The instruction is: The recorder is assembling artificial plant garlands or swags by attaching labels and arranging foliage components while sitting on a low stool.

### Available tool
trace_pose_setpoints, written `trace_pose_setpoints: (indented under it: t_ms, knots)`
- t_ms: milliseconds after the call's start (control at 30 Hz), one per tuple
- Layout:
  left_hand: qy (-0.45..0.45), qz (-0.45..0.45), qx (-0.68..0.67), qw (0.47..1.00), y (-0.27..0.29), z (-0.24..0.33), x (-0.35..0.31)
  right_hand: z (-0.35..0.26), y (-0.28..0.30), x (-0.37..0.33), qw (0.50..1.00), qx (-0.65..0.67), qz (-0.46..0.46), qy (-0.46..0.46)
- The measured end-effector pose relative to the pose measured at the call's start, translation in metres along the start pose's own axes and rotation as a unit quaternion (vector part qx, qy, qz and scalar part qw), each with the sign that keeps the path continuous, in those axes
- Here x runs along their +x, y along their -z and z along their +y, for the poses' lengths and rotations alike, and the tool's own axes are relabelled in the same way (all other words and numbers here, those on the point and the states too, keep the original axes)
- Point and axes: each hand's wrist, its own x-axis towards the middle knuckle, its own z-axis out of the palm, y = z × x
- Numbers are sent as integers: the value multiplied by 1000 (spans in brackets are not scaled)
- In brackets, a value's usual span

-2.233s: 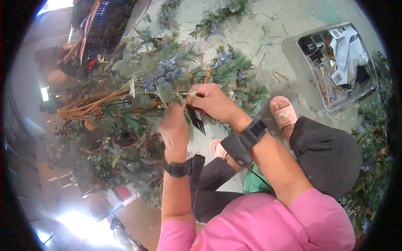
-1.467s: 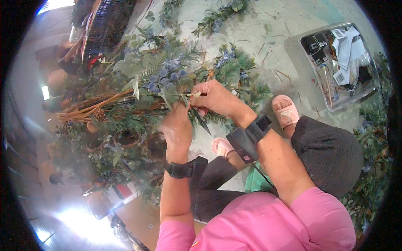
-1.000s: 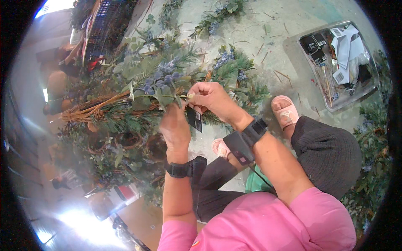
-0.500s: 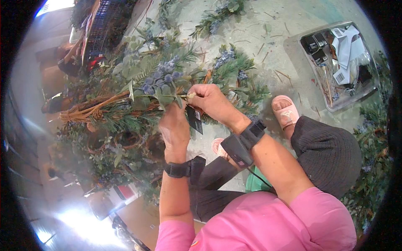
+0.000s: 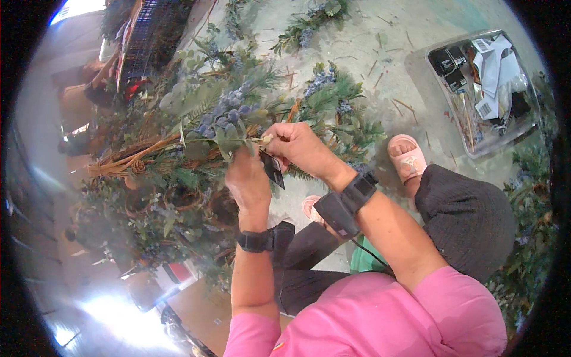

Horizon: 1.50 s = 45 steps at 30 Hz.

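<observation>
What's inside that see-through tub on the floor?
Inside the see-through tub, I can see black packets, white papers and thin brown sticks. Whatever lies underneath the white papers is covered, so I can't tell.

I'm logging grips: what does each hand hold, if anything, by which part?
The right hand pinches a small pale piece, seemingly by its right end; the left hand, beside grey-green oval leaves, is too blurred to tell.

Floor gap (image 5: 392, 77) between foliage (image 5: 229, 110) and bin (image 5: 499, 143)
</observation>
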Motion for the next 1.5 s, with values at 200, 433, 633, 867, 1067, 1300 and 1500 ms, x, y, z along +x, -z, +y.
trace_pose_setpoints:
  t_ms: [200,433,633,867,1067,1300,1500]
  knots:
    - [-9,27,-48,998,-2,3,0,2,-6,-4,996,-83,35,-5]
    - [-7,37,-39,999,0,5,-1,10,-10,-1,998,-18,47,29]
    - [-37,21,-19,999,1,4,1,3,-4,0,996,-78,19,27]
    - [-51,21,-15,998,8,0,1,-1,-11,-1,996,-86,13,18]
    - [-53,-7,24,998,0,-4,-5,0,-6,-1,994,-107,15,10]
    - [-124,9,74,990,3,-1,-3,-1,-3,-1,997,-76,7,-13]
    - [-8,38,18,999,1,0,-6,1,-7,-1,999,-43,13,-2]
